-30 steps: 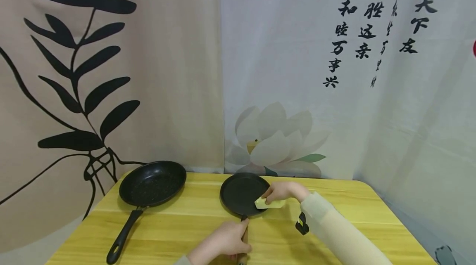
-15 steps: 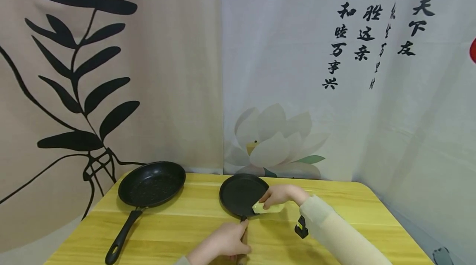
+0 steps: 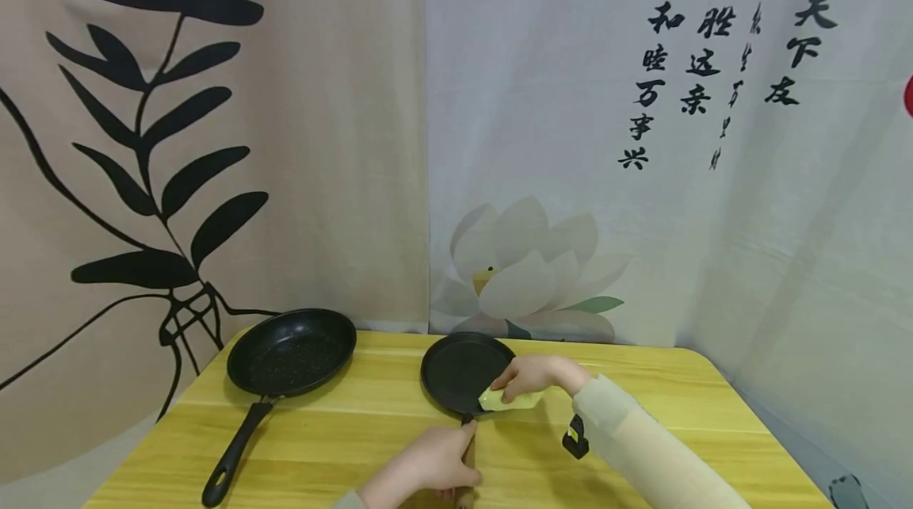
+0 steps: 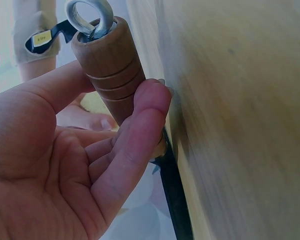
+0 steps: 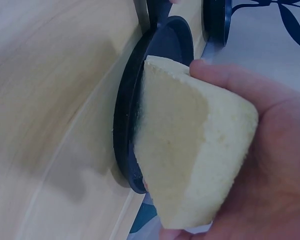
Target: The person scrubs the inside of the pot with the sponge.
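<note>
A small, shallow black frying pan (image 3: 460,370) lies on the wooden table. My left hand (image 3: 438,457) grips its brown wooden handle (image 4: 112,65), which ends in a metal ring; in the left wrist view the fingers curl round the grooved wood. With my right hand (image 3: 531,376) I hold a pale yellow sponge (image 3: 509,400) against the near right part of the pan's inside. The right wrist view shows the sponge (image 5: 185,140) between thumb and fingers, one edge down in the pan, a darker band along that side. It hides part of the pan's surface.
A larger, deeper black frying pan (image 3: 292,354) stands at the table's left, its black handle (image 3: 237,457) pointing toward me. The yellow wooden table (image 3: 663,398) ends at a printed curtain (image 3: 342,136) behind the pans. A black strap device (image 3: 574,436) hangs from my right wrist.
My right hand has slid the sponge a little to the left and toward me along the small pan's near edge. The left hand keeps its grip on the handle.
</note>
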A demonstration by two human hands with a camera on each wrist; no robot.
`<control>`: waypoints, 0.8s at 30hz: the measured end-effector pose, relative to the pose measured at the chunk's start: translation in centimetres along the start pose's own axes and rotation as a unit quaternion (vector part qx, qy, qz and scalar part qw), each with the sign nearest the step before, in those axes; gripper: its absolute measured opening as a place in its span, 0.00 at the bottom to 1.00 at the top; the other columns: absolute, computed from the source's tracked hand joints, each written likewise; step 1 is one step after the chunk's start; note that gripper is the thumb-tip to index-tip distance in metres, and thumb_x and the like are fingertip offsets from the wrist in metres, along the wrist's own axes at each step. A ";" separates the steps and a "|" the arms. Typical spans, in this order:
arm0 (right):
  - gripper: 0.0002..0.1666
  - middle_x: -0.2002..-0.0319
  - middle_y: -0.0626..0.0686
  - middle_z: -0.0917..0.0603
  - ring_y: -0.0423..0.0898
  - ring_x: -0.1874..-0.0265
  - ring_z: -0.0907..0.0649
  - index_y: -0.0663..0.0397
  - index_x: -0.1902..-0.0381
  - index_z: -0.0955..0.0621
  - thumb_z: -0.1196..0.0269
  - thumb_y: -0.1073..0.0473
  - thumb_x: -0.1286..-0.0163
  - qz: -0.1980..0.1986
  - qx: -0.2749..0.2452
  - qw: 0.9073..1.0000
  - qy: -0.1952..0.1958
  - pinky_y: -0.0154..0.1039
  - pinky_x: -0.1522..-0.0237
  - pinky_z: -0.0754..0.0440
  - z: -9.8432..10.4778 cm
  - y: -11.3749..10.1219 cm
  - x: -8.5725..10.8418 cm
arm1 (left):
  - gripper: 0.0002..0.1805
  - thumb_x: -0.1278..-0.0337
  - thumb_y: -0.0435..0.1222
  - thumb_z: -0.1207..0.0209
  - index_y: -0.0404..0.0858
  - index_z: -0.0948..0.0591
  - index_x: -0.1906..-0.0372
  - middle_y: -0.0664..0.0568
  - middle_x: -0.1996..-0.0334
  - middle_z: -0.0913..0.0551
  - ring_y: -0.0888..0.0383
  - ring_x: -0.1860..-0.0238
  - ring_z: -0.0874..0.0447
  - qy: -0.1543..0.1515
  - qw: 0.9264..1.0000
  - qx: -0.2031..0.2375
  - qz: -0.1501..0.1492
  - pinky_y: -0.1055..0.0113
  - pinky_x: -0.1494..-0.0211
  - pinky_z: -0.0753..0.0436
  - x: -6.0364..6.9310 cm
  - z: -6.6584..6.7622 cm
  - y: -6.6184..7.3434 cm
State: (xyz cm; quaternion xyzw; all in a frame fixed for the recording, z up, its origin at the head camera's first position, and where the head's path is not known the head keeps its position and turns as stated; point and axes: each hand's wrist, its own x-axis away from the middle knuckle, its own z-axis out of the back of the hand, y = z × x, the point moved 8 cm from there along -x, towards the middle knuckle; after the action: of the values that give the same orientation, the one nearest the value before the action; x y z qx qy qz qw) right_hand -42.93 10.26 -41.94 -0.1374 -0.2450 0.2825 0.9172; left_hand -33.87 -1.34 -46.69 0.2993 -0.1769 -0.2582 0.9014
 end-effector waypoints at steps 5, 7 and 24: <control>0.23 0.43 0.48 0.19 0.48 0.41 0.23 0.49 0.41 0.19 0.36 0.58 0.35 0.012 -0.001 1.000 0.000 0.43 0.43 0.26 -0.1 -0.3 -0.3 | 0.42 0.49 0.41 0.34 0.28 0.35 0.31 0.53 0.89 0.23 0.60 0.93 0.26 0.011 1.000 0.012 0.006 0.69 0.79 0.24 0.5 0.5 0.9; 0.23 0.43 0.48 0.19 0.48 0.41 0.23 0.49 0.41 0.19 0.36 0.58 0.35 0.018 -0.002 1.000 0.000 0.43 0.43 0.25 -0.2 -0.4 -0.4 | 0.41 0.48 0.41 0.35 0.27 0.35 0.31 0.55 0.89 0.23 0.62 0.93 0.27 0.008 1.000 0.003 0.007 0.68 0.79 0.23 0.6 0.5 1.0; 0.23 0.46 0.46 0.20 0.45 0.45 0.25 0.42 0.42 0.18 0.35 0.58 0.36 0.071 0.044 0.996 0.035 0.41 0.47 0.25 -0.5 -1.9 -1.6 | 0.41 0.47 0.41 0.35 0.27 0.35 0.31 0.56 0.89 0.24 0.62 0.93 0.29 0.027 1.000 -0.003 -0.004 0.71 0.78 0.24 1.2 0.9 1.8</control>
State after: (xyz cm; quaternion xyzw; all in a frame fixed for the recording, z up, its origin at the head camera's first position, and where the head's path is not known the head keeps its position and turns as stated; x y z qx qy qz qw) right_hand -42.95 7.78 -42.17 -0.1234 -0.1899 0.3527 0.9079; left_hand -32.71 -1.25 -44.67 0.3037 -0.1505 -0.2540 0.9059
